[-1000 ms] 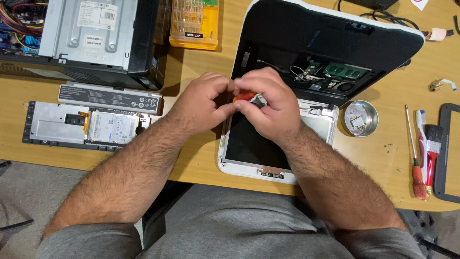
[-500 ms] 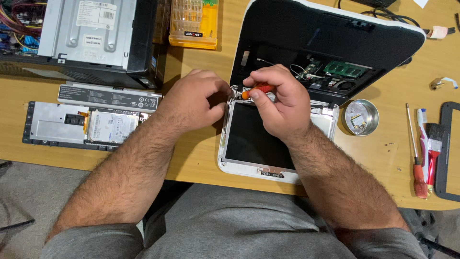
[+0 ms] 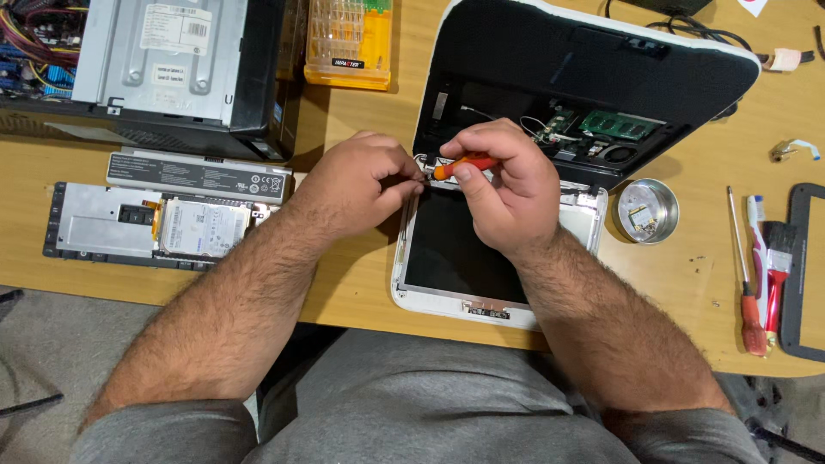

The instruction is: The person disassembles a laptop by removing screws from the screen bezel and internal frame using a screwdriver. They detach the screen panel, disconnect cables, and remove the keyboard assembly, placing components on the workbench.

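A white laptop [image 3: 481, 302] lies opened flat on the wooden desk, its base [image 3: 593, 77] stripped so that a green circuit board [image 3: 623, 126] shows. My right hand [image 3: 507, 185] grips a small orange-handled screwdriver [image 3: 460, 166] at the left hinge, between base and dark screen. My left hand [image 3: 357, 185] is closed beside it, fingertips pinching at the screwdriver's tip by the hinge. What the fingertips hold is hidden.
A silver hard drive in a tray [image 3: 150, 228] and a grey battery bar [image 3: 198, 176] lie at left, below a desktop case [image 3: 163, 60]. An orange bit box [image 3: 348, 43] stands at the back. A round metal tin [image 3: 646, 210] and red-handled tools [image 3: 760, 283] lie at right.
Both hands have shifted up from the screen toward the hinge. My left hand has moved apart from the right, and the orange screwdriver handle shows more.
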